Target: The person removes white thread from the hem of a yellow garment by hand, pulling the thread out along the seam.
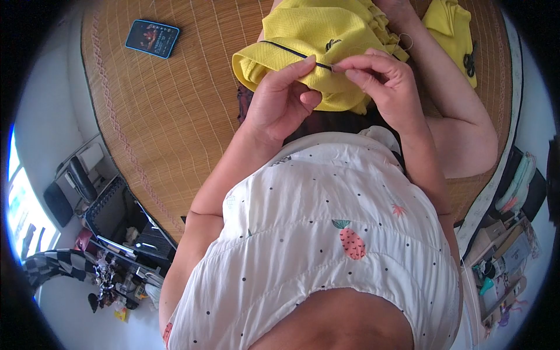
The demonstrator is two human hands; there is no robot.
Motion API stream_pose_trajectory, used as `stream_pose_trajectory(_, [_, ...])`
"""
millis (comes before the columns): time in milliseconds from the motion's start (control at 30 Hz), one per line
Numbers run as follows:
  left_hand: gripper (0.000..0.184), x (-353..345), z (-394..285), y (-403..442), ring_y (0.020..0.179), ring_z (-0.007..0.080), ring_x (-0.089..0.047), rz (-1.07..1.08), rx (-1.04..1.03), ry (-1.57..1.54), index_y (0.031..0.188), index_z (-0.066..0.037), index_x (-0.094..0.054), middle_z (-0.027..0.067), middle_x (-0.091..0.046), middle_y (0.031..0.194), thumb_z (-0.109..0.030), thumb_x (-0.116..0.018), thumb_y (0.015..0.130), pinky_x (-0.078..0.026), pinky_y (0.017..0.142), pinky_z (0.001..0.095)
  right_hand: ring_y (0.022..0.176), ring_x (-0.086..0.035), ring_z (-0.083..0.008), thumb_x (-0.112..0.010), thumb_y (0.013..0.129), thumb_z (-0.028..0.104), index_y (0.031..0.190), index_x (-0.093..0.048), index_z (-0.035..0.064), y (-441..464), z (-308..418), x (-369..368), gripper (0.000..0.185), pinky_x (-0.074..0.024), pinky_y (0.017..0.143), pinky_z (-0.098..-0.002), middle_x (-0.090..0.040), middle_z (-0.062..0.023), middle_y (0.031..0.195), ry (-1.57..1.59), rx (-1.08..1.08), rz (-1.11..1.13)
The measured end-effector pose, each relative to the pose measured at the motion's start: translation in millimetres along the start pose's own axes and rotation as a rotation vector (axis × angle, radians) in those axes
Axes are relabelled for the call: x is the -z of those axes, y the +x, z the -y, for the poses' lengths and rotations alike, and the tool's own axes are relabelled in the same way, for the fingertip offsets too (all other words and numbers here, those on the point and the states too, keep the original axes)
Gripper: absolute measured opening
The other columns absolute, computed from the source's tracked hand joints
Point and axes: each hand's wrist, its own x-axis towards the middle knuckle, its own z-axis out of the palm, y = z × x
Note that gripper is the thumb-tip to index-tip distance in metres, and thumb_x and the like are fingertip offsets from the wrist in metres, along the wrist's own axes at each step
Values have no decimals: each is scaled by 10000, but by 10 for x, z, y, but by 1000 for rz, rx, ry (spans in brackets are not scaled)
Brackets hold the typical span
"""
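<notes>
Bunched yellow fabric (318,26) lies over my lap, with a narrow black strip (286,48) along a folded edge. My left hand (283,102) grips this edge, its thumb pressed on the fabric beside the strip. Close to the strip's right end, my right hand (388,81) is closed in a pinch. What sits between its fingertips is too small to make out. A thin pale loop, like thread, shows near the right wrist. A small dark mark (332,44) is on the fabric above the strip.
Under me is a woven brown mat (169,105). A phone (152,39) with a lit screen lies at its upper left. More yellow fabric (449,26) is at the upper right, with black scissors (469,63) on it. My bent leg (455,93) lies between.
</notes>
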Motion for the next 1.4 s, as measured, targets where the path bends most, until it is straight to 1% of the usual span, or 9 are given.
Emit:
stream_pose_trajectory(200, [189, -52, 12, -28, 618, 86, -533, -53, -24, 102, 1002, -17, -508, 64, -583, 843, -87, -531, 829, -389, 412, 158, 685, -482, -66, -563, 773, -1, 836, -633, 3, -13, -4, -12, 94, -366, 630, -189, -550, -1, 723, 49, -18, -27])
stream_pose_trajectory(400, [208, -77, 20, -50, 650, 81, -526, -69, -36, 177, 1007, -16, -505, 53, -570, 858, -81, -555, 816, -372, 421, 159, 709, -571, -92, -592, 766, 32, 811, -634, -3, -17, -17, 17, 71, -439, 660, -205, -610, -36, 746, 34, -31, -13])
stream_pose_trajectory(900, [173, -84, 70, -40, 632, 75, -523, -83, -117, 392, 963, -18, -522, 30, -573, 827, -79, -570, 809, -377, 443, 181, 655, -490, -60, -572, 772, 3, 816, -618, -8, -50, -38, -15, 64, -380, 608, -186, -558, 4, 713, 83, -45, -10])
stream_pose_trajectory(1000, [173, -47, 112, -17, 646, 70, -523, -121, -135, 410, 959, -33, -525, 18, -572, 826, -86, -578, 803, -386, 463, 189, 626, -480, -48, -593, 774, 31, 823, -611, -4, -76, -61, -40, 63, -378, 566, -180, -558, 18, 699, 139, -195, -13])
stream_pose_trajectory(1067, [168, -65, 127, -24, 656, 66, -523, -153, -189, 405, 955, -55, -529, 5, -572, 823, -99, -584, 802, -387, 474, 190, 658, -546, -72, -619, 771, 91, 823, -622, -7, -52, -97, -8, 111, -442, 627, -210, -618, -13, 722, 11, -214, -11])
stream_pose_trajectory(1100, [136, -84, 95, -20, 635, 70, -531, -126, -197, 349, 920, -60, -550, 0, -574, 790, -116, -591, 803, -404, 490, 195, 663, -543, -71, -616, 774, 88, 834, -612, -8, -34, -108, -13, 113, -444, 631, -217, -614, -23, 730, 150, -265, -43])
stream_pose_trajectory(1233, [107, -87, 75, 17, 605, 76, -529, -47, -156, 268, 875, -72, -564, -5, -574, 752, -148, -599, 808, -418, 508, 201, 655, -542, -71, -609, 759, 37, 808, -605, -10, -21, -131, 149, 67, -439, 625, -213, -607, -17, 706, -111, -169, -43])
stream_pose_trajectory(1267, [112, -65, 83, 36, 608, 73, -524, -25, -125, 275, 879, -74, -560, -4, -572, 757, -153, -598, 810, -418, 509, 199, 651, -533, -54, -609, 759, 37, 802, -609, -4, -34, -178, 157, 59, -431, 611, -203, -606, -3, 708, -50, -257, -45])
stream_pose_trajectory(1400, [136, -87, 97, 10, 597, 52, -492, 14, -117, 313, 902, -89, -546, -26, -547, 755, -177, -601, 814, -371, 482, 176, 631, -497, -40, -603, 763, 27, 788, -592, 3, -39, -174, 128, 36, -408, 592, -192, -576, 24, 691, 59, -166, -66])
